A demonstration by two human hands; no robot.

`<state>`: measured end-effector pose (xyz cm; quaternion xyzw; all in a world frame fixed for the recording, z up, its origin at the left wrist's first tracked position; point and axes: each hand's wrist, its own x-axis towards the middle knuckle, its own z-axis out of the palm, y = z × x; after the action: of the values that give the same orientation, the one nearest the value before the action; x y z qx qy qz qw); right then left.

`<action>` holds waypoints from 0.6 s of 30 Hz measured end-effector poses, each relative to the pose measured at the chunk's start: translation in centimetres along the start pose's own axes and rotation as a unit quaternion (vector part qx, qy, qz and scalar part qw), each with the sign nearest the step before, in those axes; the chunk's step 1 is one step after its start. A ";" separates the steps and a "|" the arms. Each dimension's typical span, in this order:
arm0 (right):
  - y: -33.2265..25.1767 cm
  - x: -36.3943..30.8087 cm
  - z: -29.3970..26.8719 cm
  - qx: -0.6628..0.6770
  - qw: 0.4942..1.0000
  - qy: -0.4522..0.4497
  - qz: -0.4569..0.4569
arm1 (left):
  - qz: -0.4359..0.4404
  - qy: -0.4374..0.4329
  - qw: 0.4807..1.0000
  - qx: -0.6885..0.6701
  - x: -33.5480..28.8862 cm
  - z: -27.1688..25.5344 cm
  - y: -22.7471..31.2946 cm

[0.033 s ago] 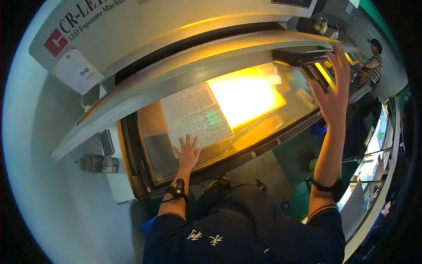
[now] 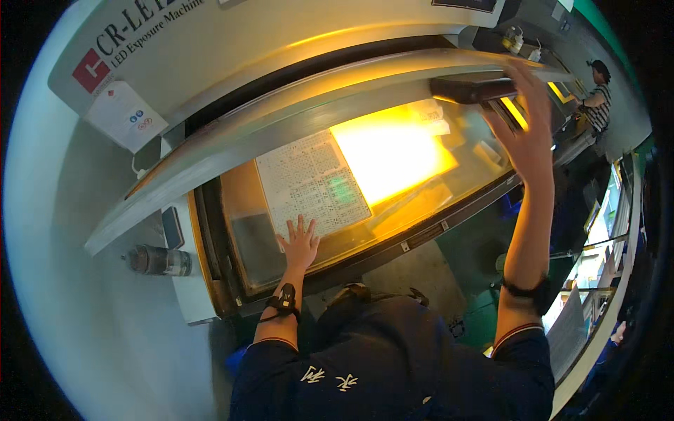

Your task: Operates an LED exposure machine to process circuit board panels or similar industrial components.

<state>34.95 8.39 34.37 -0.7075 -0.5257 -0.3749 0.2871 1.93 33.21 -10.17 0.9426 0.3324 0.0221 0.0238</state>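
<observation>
My left hand (image 2: 300,245) lies flat with fingers spread on the lower edge of a white sheet (image 2: 302,182) covered in fine print. Under the sheet is the glass bed (image 2: 251,238) of an exposure machine, brightly lit in yellow to the right of the sheet. Raised at the right end of the bed, my right hand (image 2: 528,130) is slightly smeared by motion. A dark elongated block (image 2: 463,90) with a rounded end sits between its thumb and fingers, just in front of the raised lid (image 2: 281,116). What kind of tool this block is, I cannot make out.
The machine's pale hood (image 2: 232,35) overhangs the far side. At left, a clear bottle (image 2: 161,260) and a phone (image 2: 172,227) lie on a white ledge (image 2: 188,298). Another person (image 2: 598,102) in a striped top works at the far right.
My right hand and the dark block have shifted slightly to the left. The left hand stays on the sheet.
</observation>
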 end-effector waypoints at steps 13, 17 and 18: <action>1.2 -13.5 1.3 0.013 0.902 -0.420 0.098 | 0.091 -0.059 0.963 -0.246 -2.8 -6.2 10.6; -1.2 -26.7 7.1 -0.065 0.791 -0.601 0.094 | 0.351 -0.093 0.801 -0.476 -6.5 -0.1 16.3; -0.9 -31.3 9.6 -0.074 0.743 -0.657 0.105 | 0.355 -0.090 0.795 -0.483 -6.1 -0.9 16.9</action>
<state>31.09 -0.28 3.00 -0.8482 -0.4776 0.1776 -0.1448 7.69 16.25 -8.46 0.8583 -0.0833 0.1020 0.4959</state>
